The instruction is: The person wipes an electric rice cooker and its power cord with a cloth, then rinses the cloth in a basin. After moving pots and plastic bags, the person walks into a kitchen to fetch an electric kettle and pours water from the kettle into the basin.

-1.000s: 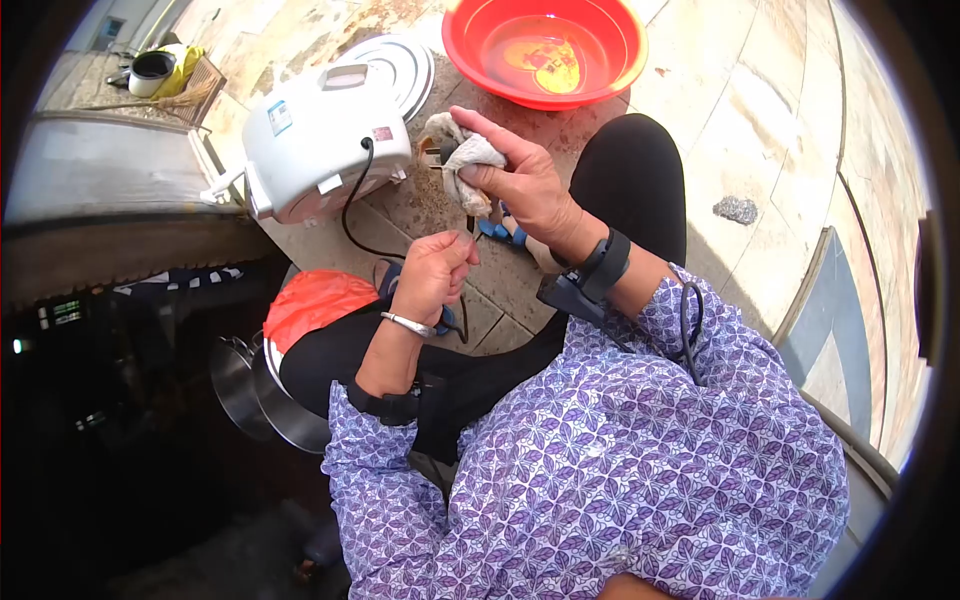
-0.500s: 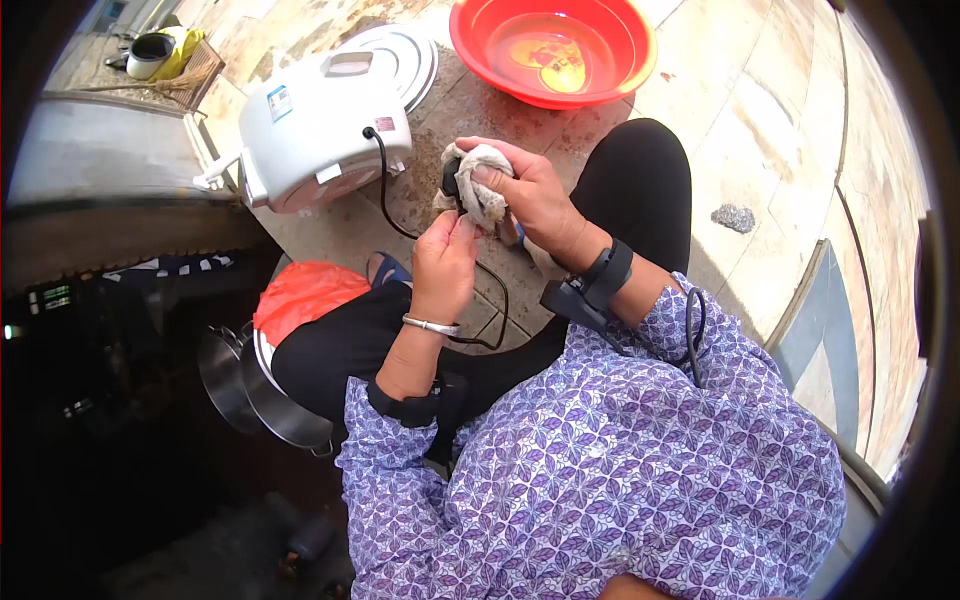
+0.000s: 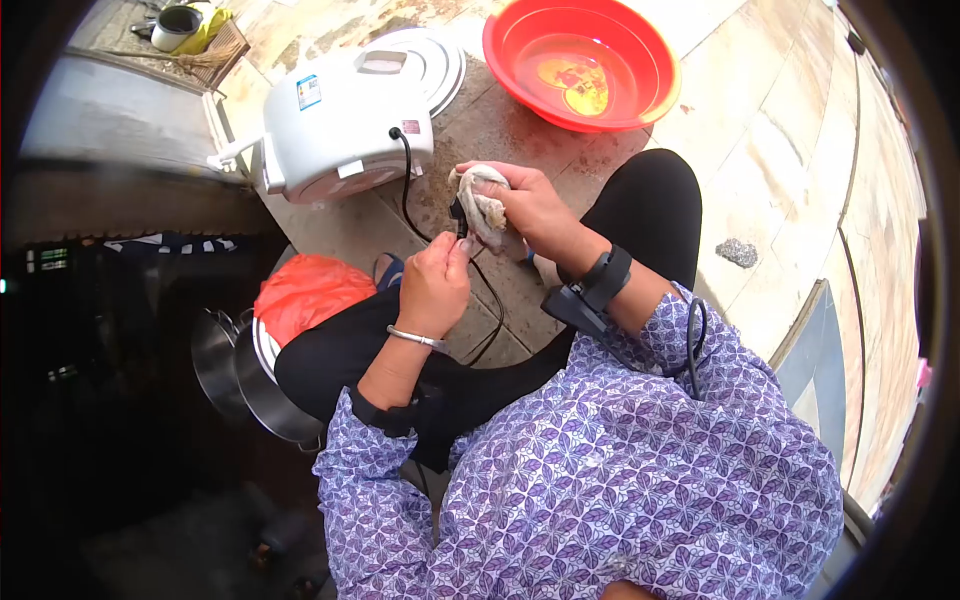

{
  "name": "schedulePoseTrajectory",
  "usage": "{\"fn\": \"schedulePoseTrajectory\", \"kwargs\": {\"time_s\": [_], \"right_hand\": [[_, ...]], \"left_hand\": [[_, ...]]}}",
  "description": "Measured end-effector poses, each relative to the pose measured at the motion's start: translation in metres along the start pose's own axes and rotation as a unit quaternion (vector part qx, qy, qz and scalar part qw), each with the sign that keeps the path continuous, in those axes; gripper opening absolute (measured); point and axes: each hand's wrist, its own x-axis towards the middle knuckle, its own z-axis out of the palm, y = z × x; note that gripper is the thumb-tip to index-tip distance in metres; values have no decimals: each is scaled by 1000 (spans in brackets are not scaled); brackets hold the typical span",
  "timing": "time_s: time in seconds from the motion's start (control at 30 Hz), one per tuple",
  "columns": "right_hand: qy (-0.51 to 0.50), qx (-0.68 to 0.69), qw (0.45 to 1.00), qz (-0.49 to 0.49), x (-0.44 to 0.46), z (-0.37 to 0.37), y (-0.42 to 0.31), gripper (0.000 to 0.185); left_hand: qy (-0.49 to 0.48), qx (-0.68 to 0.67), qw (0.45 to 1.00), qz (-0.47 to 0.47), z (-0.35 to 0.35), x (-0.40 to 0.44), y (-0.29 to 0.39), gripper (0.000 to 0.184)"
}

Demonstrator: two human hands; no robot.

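Note:
My right hand is closed round a damp-looking, stained white cloth, which is folded about the black plug end of a power cord. Just below, my left hand pinches the black cord close to the plug. The plug is partly hidden by cloth and fingers. From there the cord loops over the paving and runs to a white electric appliance, apparently a rice cooker, tipped on its side. Both hands are held above the ground between my knees.
A red basin with water stands ahead. Behind the appliance lies a round whitish lid. Metal pots and an orange-red plastic bag are at my left knee. A grey stone lies to the right.
My left hand has moved slightly down along the cord, away from the cloth. The cloth in my right hand has shifted, uncovering less of the plug. The view has tilted a little.

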Motion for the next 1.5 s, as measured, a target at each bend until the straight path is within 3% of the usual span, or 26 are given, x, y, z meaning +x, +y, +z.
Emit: {"fn": "schedulePoseTrajectory", "kwargs": {"time_s": [0.07,0.2,0.27,0.33,0.4,0.47,0.5,0.53,0.6,0.63,0.7,0.73,0.8,0.87,0.93,0.97,1.0,1.1,1.27,1.4,1.5], "right_hand": [[9,-158,982,-100,2,15,19,27],[56,-195,979,-30,20,8,30,16],[68,33,996,41,31,-3,37,13],[71,147,982,91,34,-12,21,13],[61,169,980,87,28,-8,12,16],[-53,-25,998,17,20,-2,13,22],[-30,-206,977,-43,14,9,18,28],[11,-430,889,-155,8,15,22,28],[-1,-265,964,-22,12,9,22,25],[-1,-265,964,-23,16,5,25,25],[6,-57,998,-9,20,-3,30,23],[9,-56,998,-11,22,-7,29,23],[25,200,978,56,26,-13,21,21],[13,186,981,45,21,-12,16,22],[-25,-115,992,-51,13,-1,15,29],[-5,-283,952,-118,9,6,19,35],[23,-361,920,-153,7,11,19,35],[21,-303,949,-84,9,8,20,28],[20,-31,999,6,14,-7,34,17],[29,80,992,90,12,2,32,17],[64,164,982,70,27,12,45,19]], "left_hand": [[13,-15,1000,8,1,-2,-2,20],[17,-21,998,48,-1,-9,-8,19],[19,-38,997,58,-4,-9,-4,18],[6,-43,999,19,-8,-9,-2,17],[19,-41,999,19,-6,-7,-8,18],[31,-42,998,18,2,-5,-18,18],[38,-20,998,37,7,-6,-22,19],[44,3,997,57,11,-7,-25,20],[39,-17,997,61,15,-10,-25,20],[37,-37,996,66,14,-10,-23,20],[31,-38,997,62,7,-11,-15,18],[24,-40,997,62,4,-10,-12,17],[19,-56,997,42,3,-8,-11,16],[15,-71,997,18,4,-5,-12,14],[50,-58,996,42,10,-2,-17,15],[49,-57,996,42,14,-4,-21,15],[44,-44,997,41,17,-4,-22,15],[30,-45,998,27,15,-7,-20,15],[-7,-99,995,-2,0,-4,-16,20],[-37,-76,996,-21,-26,12,-30,21],[-38,-14,999,-31,-50,39,-41,19]]}}
